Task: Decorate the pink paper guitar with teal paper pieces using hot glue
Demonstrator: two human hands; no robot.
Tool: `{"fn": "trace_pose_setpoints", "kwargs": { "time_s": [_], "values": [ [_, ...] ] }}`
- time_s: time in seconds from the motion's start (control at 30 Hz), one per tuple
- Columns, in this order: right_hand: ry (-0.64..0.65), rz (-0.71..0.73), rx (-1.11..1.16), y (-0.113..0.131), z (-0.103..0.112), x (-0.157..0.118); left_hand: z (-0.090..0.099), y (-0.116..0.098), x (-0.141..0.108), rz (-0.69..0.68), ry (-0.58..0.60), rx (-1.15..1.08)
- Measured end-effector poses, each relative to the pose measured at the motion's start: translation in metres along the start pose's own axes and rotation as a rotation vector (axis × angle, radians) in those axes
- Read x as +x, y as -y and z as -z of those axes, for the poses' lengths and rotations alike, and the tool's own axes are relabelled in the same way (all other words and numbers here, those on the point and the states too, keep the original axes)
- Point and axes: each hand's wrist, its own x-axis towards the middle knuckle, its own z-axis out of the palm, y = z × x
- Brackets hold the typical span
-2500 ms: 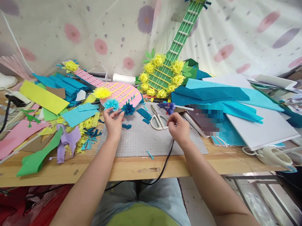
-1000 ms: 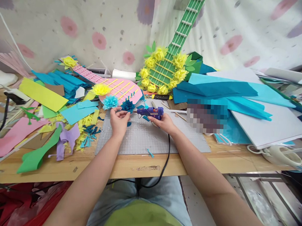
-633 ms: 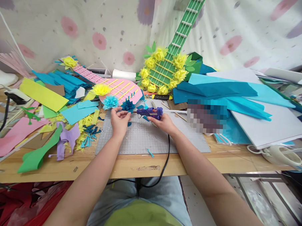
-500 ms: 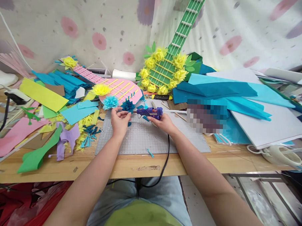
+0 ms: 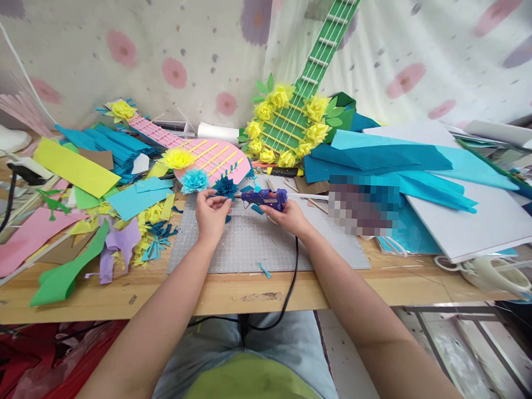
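Note:
My right hand (image 5: 287,215) is wrapped round the handle of a purple glue gun (image 5: 259,197), a white glue stick (image 5: 310,196) poking out of its back end. The nozzle points left and meets a dark blue paper flower (image 5: 225,187). Pinched fingers of my left hand (image 5: 212,212) hold that flower from below; its underside is hidden. Just left of it a light blue paper flower (image 5: 194,181) sits at the edge of a pink paper guitar (image 5: 224,156). A yellow paper flower (image 5: 178,158) lies on the guitar's body.
A grey cutting mat (image 5: 246,251) lies beneath my hands. Behind stands a green paper guitar (image 5: 286,130) ringed with yellow flowers. Paper scraps (image 5: 156,242) crowd the left, blue sheets (image 5: 382,157) and white boards the right. The gun's black cord (image 5: 294,283) drops over the table edge.

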Motion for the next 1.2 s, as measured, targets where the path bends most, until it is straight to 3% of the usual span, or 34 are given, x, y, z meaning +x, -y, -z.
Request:
{"fn": "trace_pose_setpoints", "kwargs": {
  "time_s": [0.4, 0.5, 0.63, 0.77, 1.0, 1.1, 1.2],
  "values": [
    [0.043, 0.021, -0.006, 0.006, 0.005, -0.002, 0.0, -0.001, 0.0, 0.013, -0.014, -0.024],
    [-0.026, 0.01, 0.015, 0.004, 0.015, 0.0, 0.001, -0.002, 0.001, -0.003, -0.013, -0.051],
    [-0.251, -0.106, -0.006, -0.011, 0.032, 0.008, 0.002, -0.003, 0.003, -0.029, -0.026, -0.056],
    [-0.384, -0.231, -0.188, -0.027, 0.044, 0.018, 0.004, -0.003, 0.006, -0.091, -0.053, -0.044],
    [-0.277, -0.34, -0.465, -0.033, 0.045, 0.033, 0.004, -0.004, 0.019, -0.25, -0.057, 0.101],
    [-0.267, -0.299, -0.481, -0.031, 0.045, 0.033, 0.004, -0.012, 0.027, -0.342, -0.016, 0.163],
    [-0.35, -0.193, -0.539, -0.025, 0.049, 0.025, 0.005, -0.023, 0.034, -0.426, 0.056, 0.257]
  ]
}}
